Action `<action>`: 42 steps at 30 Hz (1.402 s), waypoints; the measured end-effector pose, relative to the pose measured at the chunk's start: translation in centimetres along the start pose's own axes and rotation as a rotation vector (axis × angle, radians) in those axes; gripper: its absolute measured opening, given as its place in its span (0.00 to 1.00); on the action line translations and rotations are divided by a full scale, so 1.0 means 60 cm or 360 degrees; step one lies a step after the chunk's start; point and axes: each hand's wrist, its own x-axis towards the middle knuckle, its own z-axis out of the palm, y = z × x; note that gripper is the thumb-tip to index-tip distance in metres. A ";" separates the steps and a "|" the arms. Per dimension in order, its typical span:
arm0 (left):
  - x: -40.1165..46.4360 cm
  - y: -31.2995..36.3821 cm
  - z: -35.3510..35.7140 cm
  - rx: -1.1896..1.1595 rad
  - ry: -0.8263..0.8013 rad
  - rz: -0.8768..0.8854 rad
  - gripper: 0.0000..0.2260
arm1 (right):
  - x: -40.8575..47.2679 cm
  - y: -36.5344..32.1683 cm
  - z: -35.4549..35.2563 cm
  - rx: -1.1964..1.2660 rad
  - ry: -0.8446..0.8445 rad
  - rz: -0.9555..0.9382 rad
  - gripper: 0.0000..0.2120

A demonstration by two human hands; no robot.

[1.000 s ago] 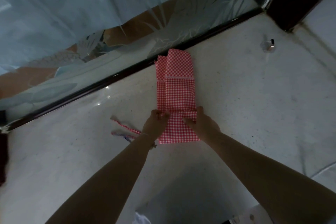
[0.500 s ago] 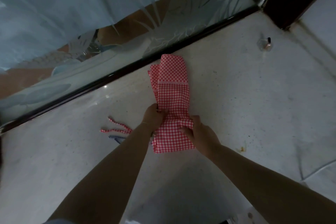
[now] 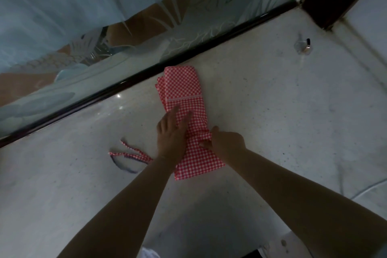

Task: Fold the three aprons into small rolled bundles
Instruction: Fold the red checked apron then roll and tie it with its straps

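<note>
Head view: left hand (image 3: 171,132) flat, pressing red checked apron (image 3: 184,92); right hand (image 3: 227,141) pinching its edge fold. Keep strip taut, roll tight w/ edges aligned.

Red-checked apron (image 3: 184,90), folded strip, flat.

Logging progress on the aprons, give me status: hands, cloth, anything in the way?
Left hand flat on red checked apron. Right hand pinching its right edge. Ties trailing left. Small bottle well clear.
</note>
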 end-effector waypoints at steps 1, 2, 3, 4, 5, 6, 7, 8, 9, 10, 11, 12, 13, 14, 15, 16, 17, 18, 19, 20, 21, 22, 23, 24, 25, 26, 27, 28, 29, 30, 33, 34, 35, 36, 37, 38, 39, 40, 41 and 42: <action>0.000 -0.001 0.001 0.0156 -0.0009 0.0285 0.21 | 0.001 -0.004 -0.001 -0.0040 0.0027 -0.0002 0.29; 0.000 0.001 0.002 0.0209 -0.0092 0.0499 0.20 | 0.002 -0.007 0.001 -0.0097 0.0091 0.0003 0.27; -0.003 0.007 0.004 0.0179 -0.0255 0.0590 0.22 | 0.001 -0.011 0.001 -0.0159 0.0161 0.0004 0.25; -0.010 0.010 0.009 0.0140 -0.0398 0.0580 0.27 | 0.001 -0.015 0.001 -0.0204 0.0179 0.0003 0.22; -0.018 0.011 0.018 0.0129 -0.0503 0.0528 0.32 | 0.001 -0.015 -0.006 -0.0189 0.0129 0.0003 0.21; -0.026 0.006 0.030 0.0150 -0.0532 0.0481 0.34 | 0.007 -0.013 -0.013 -0.0090 0.0006 0.0030 0.23; -0.032 -0.001 0.041 0.0187 -0.0525 0.0465 0.34 | 0.018 -0.009 -0.022 0.0097 -0.0174 0.0065 0.26; -0.034 -0.007 0.048 0.0218 -0.0519 0.0460 0.32 | 0.032 -0.007 -0.036 0.0303 -0.0335 0.0099 0.26; -0.037 -0.012 0.052 0.0230 -0.0523 0.0456 0.31 | 0.048 -0.006 -0.046 0.0497 -0.0387 0.0126 0.23; -0.035 -0.010 0.051 0.0253 -0.0537 0.0472 0.31 | 0.062 -0.002 -0.055 0.0690 -0.0314 0.0172 0.20; -0.037 -0.017 0.050 0.0279 -0.0537 0.0491 0.30 | 0.076 -0.009 -0.055 0.0883 -0.0200 0.0196 0.19; -0.038 -0.017 0.049 0.0295 -0.0538 0.0533 0.29 | 0.086 -0.013 -0.055 0.1116 -0.0114 0.0222 0.19; -0.043 -0.019 0.050 0.0298 -0.0539 0.0573 0.28 | 0.093 -0.019 -0.052 0.1388 -0.0076 0.0238 0.21; -0.047 -0.026 0.049 0.0285 -0.0518 0.0605 0.27 | 0.102 -0.029 -0.053 0.1579 -0.0111 0.0267 0.24; -0.053 -0.031 0.047 0.0259 -0.0504 0.0651 0.27 | 0.107 -0.034 -0.054 0.1725 -0.0151 0.0290 0.28; -0.058 -0.038 0.048 0.0229 -0.0485 0.0707 0.26 | 0.113 -0.039 -0.060 0.1818 -0.0214 0.0301 0.32; -0.064 -0.045 0.050 0.0210 -0.0456 0.0763 0.25 | 0.122 -0.041 -0.065 0.1874 -0.0294 0.0294 0.37; -0.069 -0.050 0.053 0.0207 -0.0431 0.0820 0.24 | 0.127 -0.044 -0.074 0.1897 -0.0375 0.0269 0.39; -0.071 -0.052 0.057 0.0221 -0.0405 0.0870 0.23 | 0.134 -0.044 -0.082 0.1868 -0.0427 0.0209 0.41; -0.073 -0.053 0.058 0.0241 -0.0394 0.0894 0.23 | 0.140 -0.047 -0.091 0.1763 -0.0451 0.0113 0.43; -0.074 -0.053 0.059 0.0271 -0.0389 0.0902 0.23 | 0.144 -0.050 -0.099 0.1632 -0.0475 0.0026 0.44; -0.075 -0.050 0.059 0.0313 -0.0391 0.0913 0.23 | 0.149 -0.052 -0.105 0.1516 -0.0484 -0.0035 0.44; -0.076 -0.051 0.060 0.0359 -0.0393 0.0922 0.23 | 0.156 -0.056 -0.111 0.1442 -0.0463 -0.0077 0.43; -0.076 -0.049 0.061 0.0396 -0.0389 0.0938 0.23 | 0.161 -0.057 -0.123 0.1422 -0.0371 -0.0070 0.42; -0.079 -0.050 0.062 0.0424 -0.0377 0.0950 0.23 | 0.169 -0.060 -0.134 0.1416 -0.0240 -0.0040 0.39; -0.081 -0.051 0.063 0.0443 -0.0354 0.0952 0.23 | 0.176 -0.064 -0.146 0.1403 -0.0083 -0.0028 0.36; -0.081 -0.051 0.064 0.0449 -0.0324 0.0953 0.23 | 0.184 -0.066 -0.160 0.1342 0.0088 -0.0050 0.33; -0.081 -0.053 0.064 0.0443 -0.0293 0.0944 0.23 | 0.193 -0.070 -0.174 0.1206 0.0258 -0.0097 0.30; -0.081 -0.053 0.064 0.0420 -0.0258 0.0930 0.22 | 0.200 -0.075 -0.184 0.1052 0.0433 -0.0156 0.26; -0.080 -0.053 0.063 0.0396 -0.0237 0.0906 0.22 | 0.206 -0.080 -0.195 0.0955 0.0618 -0.0211 0.21; -0.078 -0.053 0.064 0.0370 -0.0258 0.0831 0.22 | 0.204 -0.103 -0.215 0.1203 0.1234 -0.0283 0.12; -0.077 -0.054 0.066 0.0358 -0.0265 0.0820 0.21 | 0.187 -0.111 -0.216 0.1234 0.1380 -0.0384 0.11; -0.077 -0.054 0.066 0.0348 -0.0276 0.0811 0.21 | 0.168 -0.114 -0.204 0.1165 0.1355 -0.0543 0.10; -0.077 -0.054 0.066 0.0340 -0.0288 0.0801 0.21 | 0.145 -0.117 -0.178 0.1044 0.1192 -0.0725 0.10; -0.076 -0.053 0.065 0.0338 -0.0293 0.0788 0.21 | 0.118 -0.114 -0.140 0.0908 0.0940 -0.0863 0.11; -0.076 -0.052 0.063 0.0338 -0.0289 0.0776 0.21 | 0.087 -0.108 -0.095 0.0789 0.0677 -0.0952 0.11; -0.075 -0.051 0.061 0.0351 -0.0293 0.0765 0.21 | 0.058 -0.097 -0.049 0.0708 0.0471 -0.1031 0.10; -0.076 -0.050 0.060 0.0362 -0.0293 0.0763 0.20 | 0.034 -0.085 -0.008 0.0683 0.0337 -0.1119 0.11; -0.075 -0.049 0.059 0.0361 -0.0293 0.0768 0.20 | 0.026 -0.071 0.020 0.0665 0.0272 -0.1212 0.14; -0.077 -0.051 0.061 0.0337 -0.0293 0.0782 0.20 | 0.030 -0.057 0.036 0.0651 0.0219 -0.1247 0.16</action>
